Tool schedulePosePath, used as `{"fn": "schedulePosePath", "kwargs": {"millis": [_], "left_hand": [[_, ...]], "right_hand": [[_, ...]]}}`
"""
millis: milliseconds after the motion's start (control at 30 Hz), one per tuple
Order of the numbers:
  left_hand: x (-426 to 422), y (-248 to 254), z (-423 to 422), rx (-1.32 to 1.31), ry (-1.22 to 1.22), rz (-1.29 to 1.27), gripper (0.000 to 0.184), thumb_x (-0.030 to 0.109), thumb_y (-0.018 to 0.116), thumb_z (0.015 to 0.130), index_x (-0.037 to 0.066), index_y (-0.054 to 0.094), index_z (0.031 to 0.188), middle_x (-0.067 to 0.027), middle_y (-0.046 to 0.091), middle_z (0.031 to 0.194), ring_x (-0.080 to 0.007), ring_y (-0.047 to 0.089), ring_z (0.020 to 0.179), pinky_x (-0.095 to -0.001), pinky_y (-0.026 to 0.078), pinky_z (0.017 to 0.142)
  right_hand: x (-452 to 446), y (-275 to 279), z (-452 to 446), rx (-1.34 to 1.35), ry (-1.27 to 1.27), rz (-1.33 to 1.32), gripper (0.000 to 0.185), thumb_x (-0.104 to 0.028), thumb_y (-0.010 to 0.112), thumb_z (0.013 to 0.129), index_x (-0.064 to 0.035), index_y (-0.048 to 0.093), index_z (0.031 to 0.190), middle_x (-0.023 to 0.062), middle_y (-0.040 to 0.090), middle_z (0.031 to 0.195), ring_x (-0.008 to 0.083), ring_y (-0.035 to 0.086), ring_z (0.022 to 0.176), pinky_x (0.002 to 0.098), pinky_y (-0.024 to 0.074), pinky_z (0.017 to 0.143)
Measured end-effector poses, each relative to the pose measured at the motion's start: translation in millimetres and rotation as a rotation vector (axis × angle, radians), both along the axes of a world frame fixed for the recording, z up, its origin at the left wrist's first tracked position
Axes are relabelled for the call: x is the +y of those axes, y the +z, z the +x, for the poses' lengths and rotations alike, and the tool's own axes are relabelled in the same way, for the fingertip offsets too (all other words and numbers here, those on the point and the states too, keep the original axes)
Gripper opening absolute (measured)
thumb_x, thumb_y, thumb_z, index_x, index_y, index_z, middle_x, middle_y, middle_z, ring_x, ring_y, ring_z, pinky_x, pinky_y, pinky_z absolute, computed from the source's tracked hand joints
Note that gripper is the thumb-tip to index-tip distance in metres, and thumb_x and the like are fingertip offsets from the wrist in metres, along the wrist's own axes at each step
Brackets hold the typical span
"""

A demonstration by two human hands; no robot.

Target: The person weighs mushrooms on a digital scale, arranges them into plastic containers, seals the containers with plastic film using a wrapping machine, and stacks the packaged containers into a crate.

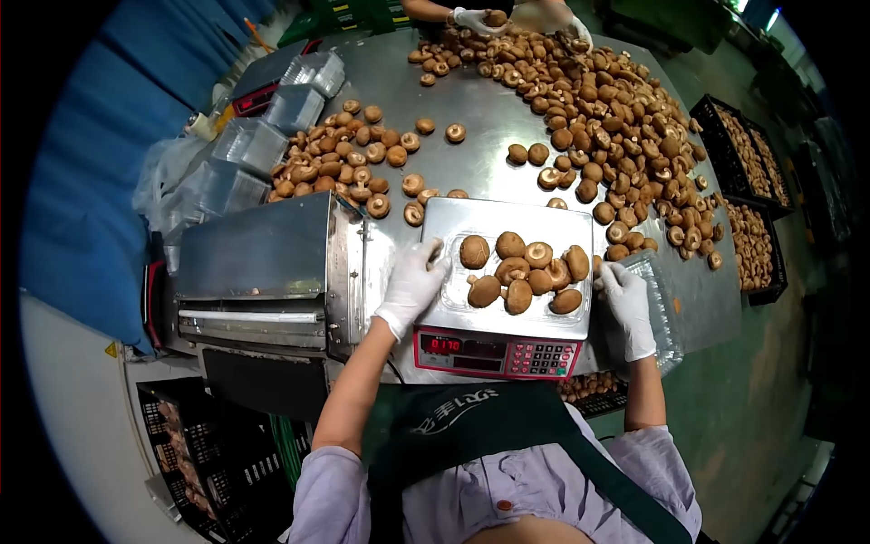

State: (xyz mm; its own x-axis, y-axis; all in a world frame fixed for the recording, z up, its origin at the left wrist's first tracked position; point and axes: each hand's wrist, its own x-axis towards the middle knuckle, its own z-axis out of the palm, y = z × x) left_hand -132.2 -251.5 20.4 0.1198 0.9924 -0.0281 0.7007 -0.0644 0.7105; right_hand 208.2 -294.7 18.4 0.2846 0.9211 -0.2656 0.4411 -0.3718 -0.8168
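Note:
A clear plastic tray [458, 313] holding several brown mushrooms [511, 269] lies on the metal plate of a weighing scale [507, 216]. The red display [445, 344] reads 0.170. White-gloved, my left hand [414, 283] is at the plate's left edge beside the tray, with thumb and forefinger apart and nothing between them. My right hand [626, 304], also gloved, is just off the plate's right edge with its fingers apart. A bit of brown mushroom shows by its fingertips; it does not appear gripped.
Loose mushrooms [625, 118] form a large heap at the right and a smaller pile [331, 154] at the left. Clear trays [249, 145] and a metal machine [258, 249] stand left. A co-worker's gloved hands [480, 22] are at the far edge. Black crates [757, 249] stand right.

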Motion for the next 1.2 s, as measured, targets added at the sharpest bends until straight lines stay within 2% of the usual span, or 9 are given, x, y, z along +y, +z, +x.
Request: {"fn": "schedulePosePath", "kwargs": {"millis": [33,200,267,333,600,933,1000,1067,1200], "left_hand": [[-1,1,3,-0.036,0.014,-0.079,0.038,0.022,0.058,0.084,-0.001,0.058,0.115,-0.0166,0.062,0.096,-0.0272,0.061,0.081,-0.0342,0.048,0.077],[2,-19,-4,-0.128,0.090,-0.140,0.038,0.014,0.057,0.082,0.004,0.058,0.119,-0.0160,0.064,0.079,-0.0288,0.064,0.076,-0.0356,0.049,0.074],[6,-26,-13,-0.158,0.106,-0.206,0.036,0.012,0.061,0.083,0.003,0.059,0.118,-0.0102,0.064,0.078,-0.0172,0.061,0.068,-0.0282,0.050,0.067],[9,-16,-24,-0.117,0.073,-0.112,0.035,0.012,0.061,0.081,0.004,0.060,0.116,-0.0110,0.064,0.078,-0.0190,0.062,0.068,-0.0290,0.050,0.068],[25,18,-136,-0.134,0.044,0.128,0.036,0.011,0.059,0.079,0.006,0.062,0.114,-0.0141,0.065,0.075,-0.0223,0.065,0.069,-0.0328,0.051,0.069],[29,44,-362,-0.036,0.150,0.122,0.036,0.006,0.056,0.078,0.000,0.062,0.113,-0.0078,0.065,0.069,-0.0141,0.062,0.051,-0.0280,0.052,0.055],[27,42,-400,-0.054,0.206,0.085,0.036,0.006,0.057,0.078,0.000,0.062,0.114,-0.0084,0.065,0.069,-0.0144,0.063,0.052,-0.0287,0.052,0.057],[24,35,-432,0.039,0.226,0.135,0.031,0.013,0.059,0.075,0.007,0.068,0.104,-0.0161,0.067,0.082,-0.0321,0.065,0.080,-0.0384,0.050,0.079],[8,58,-461,0.266,0.147,0.002,0.044,0.015,0.061,0.076,0.010,0.058,0.121,-0.0157,0.062,0.108,-0.0317,0.062,0.094,-0.0377,0.048,0.086]], "right_hand": [[1,0,-3,-0.015,0.063,-0.022,0.029,-0.024,0.058,0.089,0.0022,0.066,0.098,0.0061,0.064,0.066,0.0099,0.059,0.056,0.0252,0.0466,0.056],[-1,-7,-22,0.020,-0.031,0.055,0.022,-0.018,0.061,0.086,0.0039,0.066,0.084,0.0038,0.061,0.063,0.0058,0.053,0.058,0.0240,0.0438,0.054],[-3,-17,-25,0.011,-0.007,0.079,0.022,-0.017,0.062,0.085,0.0042,0.065,0.083,0.0024,0.061,0.063,0.0057,0.054,0.058,0.0231,0.0433,0.054],[-4,-12,-38,-0.076,-0.008,0.127,0.020,-0.017,0.061,0.088,0.0009,0.063,0.080,-0.0024,0.057,0.061,0.0030,0.047,0.052,0.0201,0.0362,0.048],[0,67,-155,0.125,-0.016,0.194,0.022,-0.017,0.059,0.089,0.0034,0.063,0.083,0.0047,0.061,0.062,0.0072,0.053,0.051,0.0208,0.0414,0.048],[60,69,-365,0.067,0.249,0.190,0.028,-0.021,0.058,0.086,0.0060,0.064,0.081,0.0092,0.065,0.064,0.0139,0.060,0.053,0.0275,0.0483,0.052],[79,42,-396,0.035,0.301,0.224,0.029,-0.022,0.057,0.086,0.0048,0.065,0.080,0.0104,0.064,0.063,0.0165,0.062,0.054,0.0296,0.0492,0.054],[93,20,-425,-0.256,0.386,0.269,0.028,-0.021,0.055,0.088,0.0032,0.065,0.079,0.0081,0.063,0.061,0.0122,0.060,0.053,0.0266,0.0475,0.053],[82,38,-463,-0.132,0.450,0.046,0.029,-0.025,0.055,0.087,0.0012,0.067,0.084,0.0090,0.065,0.064,0.0150,0.061,0.053,0.0284,0.0489,0.056]]}}
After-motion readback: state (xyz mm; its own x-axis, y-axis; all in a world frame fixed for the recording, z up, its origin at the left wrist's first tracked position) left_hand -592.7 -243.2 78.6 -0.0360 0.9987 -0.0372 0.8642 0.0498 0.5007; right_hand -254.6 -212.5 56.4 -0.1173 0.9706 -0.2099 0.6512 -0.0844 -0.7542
